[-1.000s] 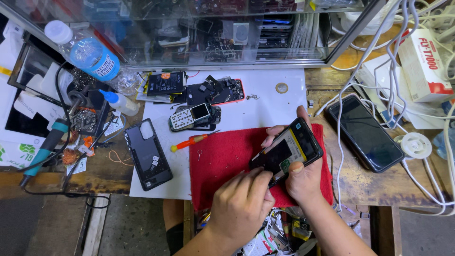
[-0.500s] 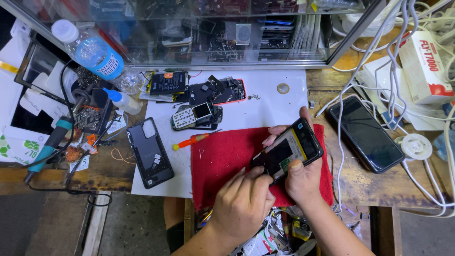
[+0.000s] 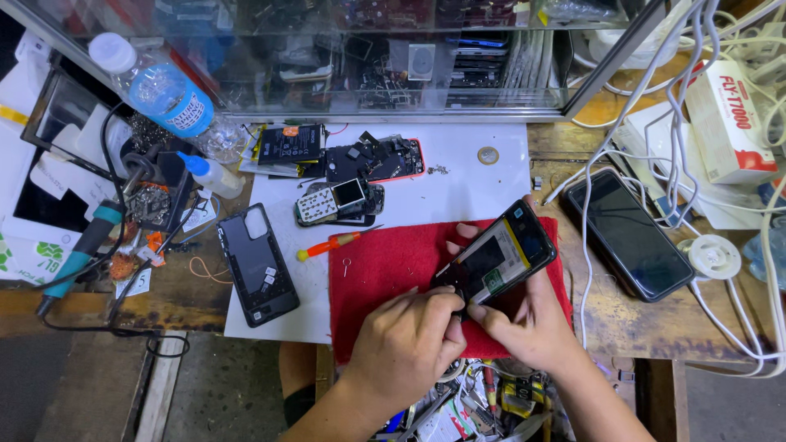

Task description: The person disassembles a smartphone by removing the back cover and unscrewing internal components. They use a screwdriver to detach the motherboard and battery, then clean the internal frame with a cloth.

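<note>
My right hand (image 3: 536, 327) holds an opened black phone (image 3: 499, 255) with its back off, tilted above a red cloth (image 3: 385, 262). A battery with a yellow strip shows inside the phone. My left hand (image 3: 405, 348) has its fingers curled and pinched at the phone's lower left end. Whether a small tool sits between those fingers is hidden.
On the white mat (image 3: 458, 176) lie a black phone back cover (image 3: 258, 263), an orange-handled screwdriver (image 3: 327, 245), a small keypad phone (image 3: 334, 202), a dismantled red phone (image 3: 375, 159) and a coin (image 3: 488, 155). A dark phone (image 3: 629, 233) and white cables (image 3: 679, 123) lie right; a water bottle (image 3: 164, 94) and a soldering iron (image 3: 78, 258) lie left.
Both hands stay on the opened phone over the red cloth, almost unmoved. Only the view has shifted slightly.
</note>
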